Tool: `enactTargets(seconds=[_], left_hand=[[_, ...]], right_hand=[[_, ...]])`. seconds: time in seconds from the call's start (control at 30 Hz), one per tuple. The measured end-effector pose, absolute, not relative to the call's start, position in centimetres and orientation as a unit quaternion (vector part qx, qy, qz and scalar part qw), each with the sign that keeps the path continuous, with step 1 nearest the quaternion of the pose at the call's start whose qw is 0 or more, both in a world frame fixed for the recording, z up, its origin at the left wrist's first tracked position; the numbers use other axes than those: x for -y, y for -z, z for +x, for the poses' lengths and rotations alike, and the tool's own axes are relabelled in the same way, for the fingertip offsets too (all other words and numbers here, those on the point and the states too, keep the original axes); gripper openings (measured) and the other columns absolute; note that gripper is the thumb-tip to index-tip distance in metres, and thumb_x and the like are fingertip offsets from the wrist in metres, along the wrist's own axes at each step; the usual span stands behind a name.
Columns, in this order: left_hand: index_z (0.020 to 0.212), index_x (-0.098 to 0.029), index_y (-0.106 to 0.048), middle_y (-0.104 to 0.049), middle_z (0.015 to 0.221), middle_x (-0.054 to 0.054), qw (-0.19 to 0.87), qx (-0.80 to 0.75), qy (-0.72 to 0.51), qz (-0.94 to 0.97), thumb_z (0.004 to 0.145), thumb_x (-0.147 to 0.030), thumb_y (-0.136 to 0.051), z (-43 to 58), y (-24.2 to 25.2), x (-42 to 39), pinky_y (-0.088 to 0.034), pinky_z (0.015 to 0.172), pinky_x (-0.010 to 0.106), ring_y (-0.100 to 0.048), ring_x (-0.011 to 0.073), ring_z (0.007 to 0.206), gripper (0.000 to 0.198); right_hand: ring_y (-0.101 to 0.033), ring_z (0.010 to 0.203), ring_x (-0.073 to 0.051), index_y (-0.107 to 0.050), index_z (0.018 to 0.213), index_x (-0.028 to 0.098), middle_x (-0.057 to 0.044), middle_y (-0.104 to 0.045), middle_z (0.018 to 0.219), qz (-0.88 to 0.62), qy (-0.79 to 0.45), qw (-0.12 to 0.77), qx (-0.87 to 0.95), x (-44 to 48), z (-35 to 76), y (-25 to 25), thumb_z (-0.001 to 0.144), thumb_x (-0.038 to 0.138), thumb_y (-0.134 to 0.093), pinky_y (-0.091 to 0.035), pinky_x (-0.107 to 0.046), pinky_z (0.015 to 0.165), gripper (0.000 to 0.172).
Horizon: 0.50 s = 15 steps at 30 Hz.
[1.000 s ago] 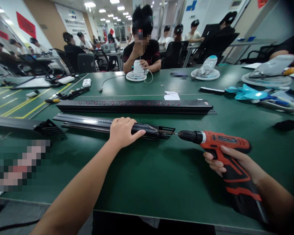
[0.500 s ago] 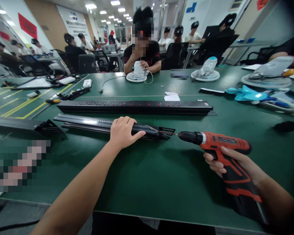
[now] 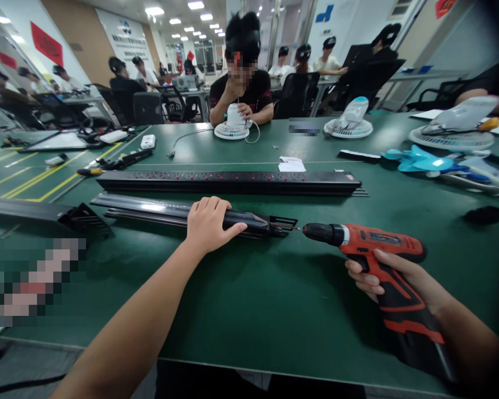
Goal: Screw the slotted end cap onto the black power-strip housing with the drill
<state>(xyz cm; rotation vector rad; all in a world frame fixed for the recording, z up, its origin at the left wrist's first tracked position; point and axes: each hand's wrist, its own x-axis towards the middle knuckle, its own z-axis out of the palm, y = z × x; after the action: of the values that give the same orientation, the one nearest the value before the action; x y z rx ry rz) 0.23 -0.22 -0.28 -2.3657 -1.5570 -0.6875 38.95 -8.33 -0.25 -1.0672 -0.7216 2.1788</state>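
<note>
The slotted end bracket (image 3: pixel 283 218) of the long black housing (image 3: pixel 145 205) sits mid-worktop (image 3: pixel 274 316), facing three o'clock, with the cordless drill (image 3: pixel 380 241) directed at it from there. The bit (image 3: pixel 291 226) reaches the bracket, though its contact point is too small to tell. To drill well, I'd hold the chuck (image 3: pixel 324 231) in line with the housing, press evenly and brace against twist. The left hand (image 3: pixel 210 227) grasps over the housing's top, grip half open around its width; the right hand's (image 3: pixel 419 277) grip wraps firmly around the drill handle; trigger pressure cannot be told. Toward twelve o'clock lies a socket strip (image 3: pixel 228 182).
</note>
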Motion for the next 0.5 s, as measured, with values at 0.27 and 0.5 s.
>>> enactTargets(seconds=[0.27,0.5], left_hand=[[0.111,-0.023,-0.065,-0.070,0.110,0.010,0.116,0.531,0.219,-0.810,0.097,-0.076,-0.050,0.24,0.14,0.22,-0.044,0.095,0.047,-0.060,0.0324,0.105,0.057],[0.111,-0.022,-0.067,-0.071,0.110,0.010,0.115,0.529,0.209,-0.814,0.098,-0.076,-0.047,0.30,-0.02,0.28,-0.044,0.094,0.047,-0.062,0.0317,0.105,0.059]], right_hand=[[-0.035,0.043,-0.008,-0.057,0.075,0.020,0.004,-0.045,0.050,-0.400,-0.824,0.299,0.268,8.33,39.12,0.35,0.062,0.052,-0.051,-0.038,-0.021,0.039,0.034],[-0.035,0.043,-0.008,-0.057,0.075,0.020,0.004,-0.045,0.050,-0.400,-0.824,0.300,0.267,8.32,39.14,0.40,0.062,0.052,-0.051,-0.038,-0.020,0.038,0.035]])
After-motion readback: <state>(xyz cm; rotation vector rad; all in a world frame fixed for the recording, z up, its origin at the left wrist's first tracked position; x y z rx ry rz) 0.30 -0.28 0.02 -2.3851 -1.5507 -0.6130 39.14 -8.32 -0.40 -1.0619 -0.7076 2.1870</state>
